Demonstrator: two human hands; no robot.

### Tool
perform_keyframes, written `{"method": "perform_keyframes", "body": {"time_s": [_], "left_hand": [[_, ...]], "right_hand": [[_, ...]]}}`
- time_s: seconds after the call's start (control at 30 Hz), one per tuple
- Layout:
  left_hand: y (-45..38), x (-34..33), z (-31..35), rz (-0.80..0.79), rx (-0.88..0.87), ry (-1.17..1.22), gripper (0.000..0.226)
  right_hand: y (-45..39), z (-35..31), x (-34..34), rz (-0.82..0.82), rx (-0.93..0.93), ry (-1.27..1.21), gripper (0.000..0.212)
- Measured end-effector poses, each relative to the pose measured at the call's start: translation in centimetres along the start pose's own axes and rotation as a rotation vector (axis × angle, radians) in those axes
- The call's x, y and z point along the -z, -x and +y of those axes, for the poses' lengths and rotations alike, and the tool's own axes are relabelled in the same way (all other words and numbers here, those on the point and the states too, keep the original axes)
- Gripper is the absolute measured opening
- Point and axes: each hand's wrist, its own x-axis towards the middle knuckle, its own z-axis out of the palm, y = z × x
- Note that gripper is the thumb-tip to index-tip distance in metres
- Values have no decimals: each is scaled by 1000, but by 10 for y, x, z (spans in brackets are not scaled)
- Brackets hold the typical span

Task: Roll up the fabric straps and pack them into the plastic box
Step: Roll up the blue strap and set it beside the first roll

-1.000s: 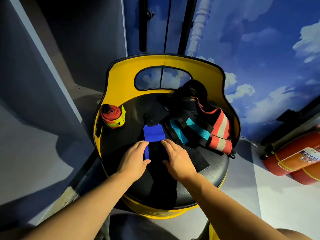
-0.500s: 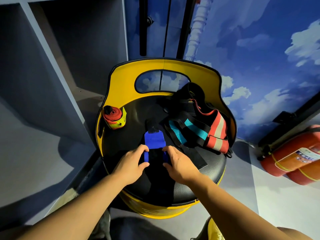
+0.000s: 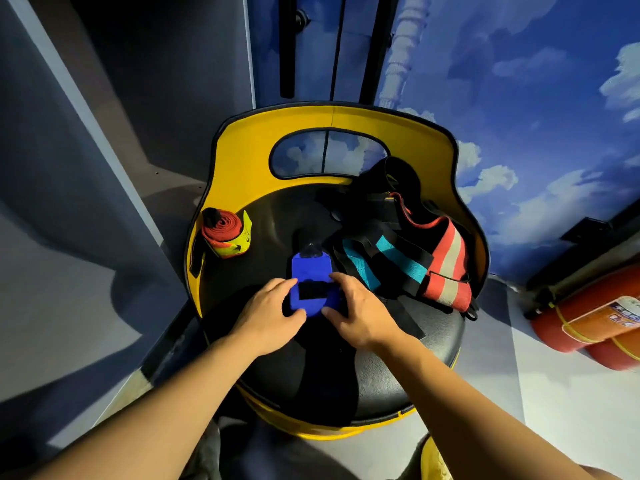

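surface: round black padded seat (image 3: 381, 382) of a yellow chair, curved yellow backrest (image 3: 242, 161) with an oval cutout at 12 o'clock. Things sit on the seat, no worktop in view.
room: blue wall with painted clouds (image 3: 519, 98) from 12 to 3 o'clock; grey panels (image 3: 52, 202) at 9 to 10 o'clock; two red fire extinguishers (image 3: 588, 317) lying on the floor at 3 o'clock.
blue strap (image 3: 310, 271): mid-seat, just toward 12 o'clock from both hands. Near end partly rolled, black patch on the roll facing up. Unrolled tail lies flat, long axis running 6 to 12 o'clock, free end with a small dark tab pointing at 12. Roll axis runs 9 to 3.
left hand (image 3: 266, 317): grip clenched on the 9 o'clock end of the roll, thumb under the near edge, fingers over the top.
right hand (image 3: 360, 313): same on the 3 o'clock end, thumb near edge, fingers on top.
rolled strap (image 3: 225, 233): red with yellow wrap, finished roll at 10 o'clock by the seat edge, well apart from the hands.
loose straps (image 3: 408, 258): heap at 1 to 2 o'clock, black, teal-striped and red/grey, unrolled, against the backrest.
box: not in view.
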Motion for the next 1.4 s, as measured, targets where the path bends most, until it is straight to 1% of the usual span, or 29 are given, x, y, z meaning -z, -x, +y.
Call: {"method": "perform_keyframes", "body": {"time_s": [0.07, 0.1, 0.23, 0.37, 0.47, 0.6, 0.73, 0.83, 0.9, 0.97, 1.03, 1.1, 1.23, 1.33, 1.4], "left_hand": [[1, 0, -2, 12, -5, 14, 69], [1, -1, -2, 19, -5, 33, 69], [5, -1, -2, 17, 11, 89, 63], [16, 1, -4, 2, 6, 63, 63], [24, 3, -6, -49, 25, 15, 64], [30, 4, -6, -123, 27, -12, 65], [21, 5, -1, -92, 52, 24, 60], [10, 4, 5, -43, 124, 109, 50], [3, 3, 10, 37, 191, 200, 42], [-4, 1, 12, 113, 238, 240, 32], [-10, -1, 13, 155, 261, 238, 29], [-13, -2, 15, 181, 292, 266, 30], [-18, -4, 15, 171, 315, 342, 27], [-19, -4, 15, 131, 378, 519, 22], [-20, -1, 18, 87, 453, 648, 27]], "right_hand": [[2, -1, 0, 22, -14, -67, 57], [3, -2, 1, 22, -12, -87, 54], [8, -2, 1, -20, -27, -92, 61], [17, -6, 3, -15, -52, -85, 54], [24, -6, 10, -83, -57, -82, 55], [30, -6, 20, -171, -75, -23, 61], [25, -8, 22, -185, -102, -67, 62], [16, -10, 21, -163, -164, -127, 56], [10, -11, 19, -135, -241, -212, 53], [4, -10, 15, -71, -311, -287, 48], [-1, -9, 11, -10, -351, -269, 44], [-6, -12, 8, 19, -392, -290, 46], [-14, -17, 6, 49, -431, -287, 46], [-15, -19, 3, 58, -499, -383, 47], [-15, -20, 0, 74, -549, -459, 51]]}}
